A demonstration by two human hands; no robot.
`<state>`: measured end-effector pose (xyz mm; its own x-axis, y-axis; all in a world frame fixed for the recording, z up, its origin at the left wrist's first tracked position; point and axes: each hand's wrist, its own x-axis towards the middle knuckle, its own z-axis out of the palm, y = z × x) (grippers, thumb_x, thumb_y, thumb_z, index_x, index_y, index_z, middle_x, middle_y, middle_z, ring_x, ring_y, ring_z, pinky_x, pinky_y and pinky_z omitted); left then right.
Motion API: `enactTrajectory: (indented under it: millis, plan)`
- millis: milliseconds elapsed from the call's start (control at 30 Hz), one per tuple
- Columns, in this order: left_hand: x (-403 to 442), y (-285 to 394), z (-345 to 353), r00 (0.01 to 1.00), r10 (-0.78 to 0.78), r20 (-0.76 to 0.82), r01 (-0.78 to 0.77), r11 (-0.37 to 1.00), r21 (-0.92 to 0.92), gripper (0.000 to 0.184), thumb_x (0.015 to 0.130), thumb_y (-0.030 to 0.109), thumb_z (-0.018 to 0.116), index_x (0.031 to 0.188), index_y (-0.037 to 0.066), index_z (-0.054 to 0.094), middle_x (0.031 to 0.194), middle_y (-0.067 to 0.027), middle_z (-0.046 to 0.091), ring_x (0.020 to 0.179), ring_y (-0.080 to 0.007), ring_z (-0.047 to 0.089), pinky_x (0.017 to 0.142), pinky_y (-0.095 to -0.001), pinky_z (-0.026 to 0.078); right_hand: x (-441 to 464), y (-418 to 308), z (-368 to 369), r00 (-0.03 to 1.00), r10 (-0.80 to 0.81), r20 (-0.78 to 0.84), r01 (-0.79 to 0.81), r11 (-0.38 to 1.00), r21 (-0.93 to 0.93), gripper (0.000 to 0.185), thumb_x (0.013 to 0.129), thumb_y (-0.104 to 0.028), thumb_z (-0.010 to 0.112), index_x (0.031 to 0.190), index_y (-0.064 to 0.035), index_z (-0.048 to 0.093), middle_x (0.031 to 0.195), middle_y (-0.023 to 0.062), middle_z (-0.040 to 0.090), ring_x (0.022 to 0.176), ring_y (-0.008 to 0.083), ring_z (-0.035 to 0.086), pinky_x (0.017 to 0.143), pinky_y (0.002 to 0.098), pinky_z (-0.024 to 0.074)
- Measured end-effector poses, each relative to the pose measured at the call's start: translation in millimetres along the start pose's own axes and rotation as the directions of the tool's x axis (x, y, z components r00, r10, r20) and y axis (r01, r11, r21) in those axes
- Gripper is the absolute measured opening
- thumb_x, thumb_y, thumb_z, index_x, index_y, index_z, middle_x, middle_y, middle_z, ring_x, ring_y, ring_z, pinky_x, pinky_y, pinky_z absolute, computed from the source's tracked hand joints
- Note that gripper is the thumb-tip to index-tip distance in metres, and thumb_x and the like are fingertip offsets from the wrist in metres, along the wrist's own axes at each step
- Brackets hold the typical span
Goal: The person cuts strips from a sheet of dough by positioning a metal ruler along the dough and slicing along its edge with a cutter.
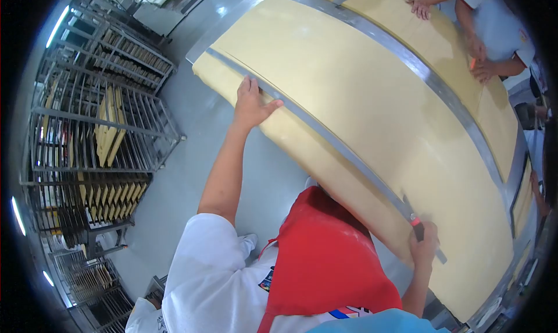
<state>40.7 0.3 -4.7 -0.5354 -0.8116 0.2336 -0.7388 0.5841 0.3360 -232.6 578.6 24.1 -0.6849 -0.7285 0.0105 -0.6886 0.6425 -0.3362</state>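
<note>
A wide, pale yellow sheet (349,83) covers the near part of the metal table, its near strip hanging over the edge. Along that strip lies a long thin metal ruler (343,147). My left hand (252,105) presses on the ruler near its far left end, thumb spread from the fingers. At the ruler's other end, my right hand (425,243) is wrapped round a knife (417,228) with a red and black handle. The knife's blade points up and left over the sheet.
Metal racks (104,123) holding trays and yellow slabs stand at the left. Across the table (430,71), co-workers' hands (421,7) rest on another yellow sheet (407,25); one co-worker holds a small orange tool (472,63). My red apron touches the near edge.
</note>
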Motion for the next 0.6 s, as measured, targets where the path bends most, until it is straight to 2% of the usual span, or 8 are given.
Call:
enactTrajectory:
  millis: [167, 233, 300, 367, 433, 467, 533, 600]
  plan:
    - [15.2, 4.7, -3.7, 0.988, -0.063, 0.142, 0.045, 0.991, 0.126, 0.117, 0.072, 0.068, 0.084, 0.14, -0.02, 0.047, 0.156, -0.0399, 0.037, 0.149, -0.0507, 0.033, 0.122, -0.0496, 0.034, -6.2, 19.5, 0.3, 0.999, 0.009, 0.044, -0.007, 0.999, -0.047, 0.04, 0.079, -0.012, 0.078, 0.116, -0.011, 0.064, 0.112, 0.0141, 0.066, 0.104, 0.0414, 0.065, 0.086, 0.0529, 0.0521]
    - [23.5, 1.8, -8.2, 0.976, -0.066, 0.209, 0.02, 0.976, 0.216, 0.114, 0.071, 0.069, 0.084, 0.137, -0.019, 0.051, 0.148, -0.0399, 0.048, 0.144, -0.0518, 0.041, 0.121, -0.0496, 0.035, -1.6, 26.0, 5.6, 0.961, 0.087, 0.261, -0.056, 0.991, -0.124, 0.042, 0.079, -0.017, 0.079, 0.119, -0.0131, 0.066, 0.116, 0.0129, 0.067, 0.112, 0.0392, 0.064, 0.093, 0.0548, 0.0497]
    - [31.4, 13.9, -28.0, 0.954, -0.091, 0.287, 0.031, 0.977, 0.21, 0.104, 0.07, 0.066, 0.087, 0.128, -0.015, 0.06, 0.139, -0.037, 0.057, 0.135, -0.0489, 0.052, 0.115, -0.0492, 0.042, -15.2, 43.5, 21.6, 0.986, -0.168, 0.021, 0.169, 0.962, -0.215, 0.046, 0.073, -0.022, 0.083, 0.116, -0.0134, 0.067, 0.113, 0.011, 0.07, 0.099, 0.0365, 0.07, 0.085, 0.0483, 0.0562]
    - [35.6, 22.6, -36.7, 0.918, -0.131, 0.375, 0.089, 0.988, 0.128, 0.088, 0.071, 0.061, 0.087, 0.121, -0.01, 0.07, 0.129, -0.0316, 0.067, 0.125, -0.0435, 0.063, 0.109, -0.0473, 0.049, -4.8, 14.9, 1.0, 0.989, -0.106, 0.104, 0.12, 0.983, -0.142, 0.047, 0.073, -0.026, 0.082, 0.117, -0.015, 0.069, 0.117, 0.0088, 0.072, 0.107, 0.0306, 0.07, 0.086, 0.0474, 0.0563]
    - [46.8, -4.1, -23.4, 0.877, -0.181, 0.444, 0.099, 0.974, 0.202, 0.097, 0.076, 0.061, 0.084, 0.14, -0.008, 0.058, 0.145, -0.0309, 0.057, 0.137, -0.0431, 0.054, 0.115, -0.0487, 0.043, -14.9, 16.9, 5.1, 0.98, -0.199, 0.006, 0.197, 0.966, -0.166, 0.048, 0.071, -0.026, 0.081, 0.115, -0.0137, 0.069, 0.112, 0.0077, 0.073, 0.104, 0.0291, 0.07, 0.085, 0.0465, 0.0564]
    - [41.7, -7.5, -25.5, 0.895, -0.072, 0.44, 0.078, 0.997, 0.005, 0.098, 0.079, 0.06, 0.083, 0.144, -0.008, 0.054, 0.148, -0.0295, 0.055, 0.139, -0.0434, 0.051, 0.116, -0.0491, 0.041, -16.0, 15.2, 3.1, 0.97, -0.237, -0.057, 0.228, 0.966, -0.122, 0.04, 0.074, -0.023, 0.078, 0.111, -0.0123, 0.069, 0.107, 0.0068, 0.073, 0.099, 0.0286, 0.071, 0.082, 0.0454, 0.057]
    - [51.7, -5.2, -22.6, 0.86, -0.093, 0.501, 0.001, 0.984, 0.181, 0.094, 0.081, 0.054, 0.084, 0.145, -0.008, 0.053, 0.149, -0.0281, 0.053, 0.137, -0.0441, 0.051, 0.115, -0.0481, 0.041, -20.6, 16.7, 5.7, 0.975, -0.22, -0.039, 0.211, 0.964, -0.163, 0.037, 0.072, -0.025, 0.077, 0.105, -0.0108, 0.067, 0.099, 0.0073, 0.07, 0.093, 0.0285, 0.071, 0.079, 0.0434, 0.0583]
    - [51.5, -20.3, -17.4, 0.871, 0.063, 0.486, -0.101, 0.994, 0.052, 0.093, 0.083, 0.051, 0.084, 0.141, -0.014, 0.051, 0.142, -0.0317, 0.057, 0.132, -0.0449, 0.055, 0.113, -0.0472, 0.041, -23.1, 14.7, 3.4, 0.973, -0.228, -0.029, 0.224, 0.968, -0.111, 0.03, 0.071, -0.019, 0.073, 0.098, -0.0104, 0.065, 0.093, 0.0071, 0.068, 0.089, 0.0277, 0.07, 0.076, 0.0421, 0.0579]
